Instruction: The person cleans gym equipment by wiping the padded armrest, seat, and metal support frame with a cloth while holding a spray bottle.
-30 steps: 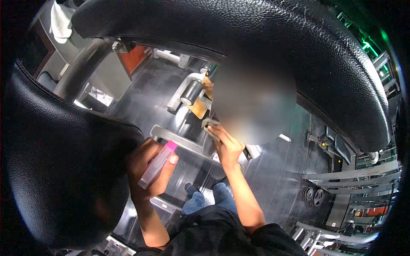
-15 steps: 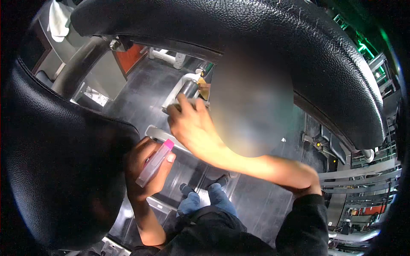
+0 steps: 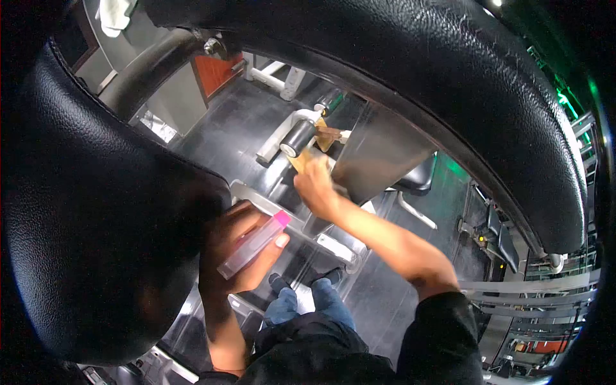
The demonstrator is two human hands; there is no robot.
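Note:
A translucent container with a pink cap is gripped in my left hand, tilted with its cap up and to the right, beside the black padded cushion. My right hand reaches forward just below a black roller with a pale end. Motion blurs its fingers, and a yellowish patch shows at their tips; whether it is held cannot be made out. Behind the roller is a yellow-brown piece.
A long curved black pad arches across the top. A metal tube joins it at the left, near a white cloth. Pale machine frames stand on the dark floor. Gym equipment lines the right side.
The view has shifted, and my right hand has moved right and slightly down, away from in front of the roller. My left hand still holds the pink-capped container.

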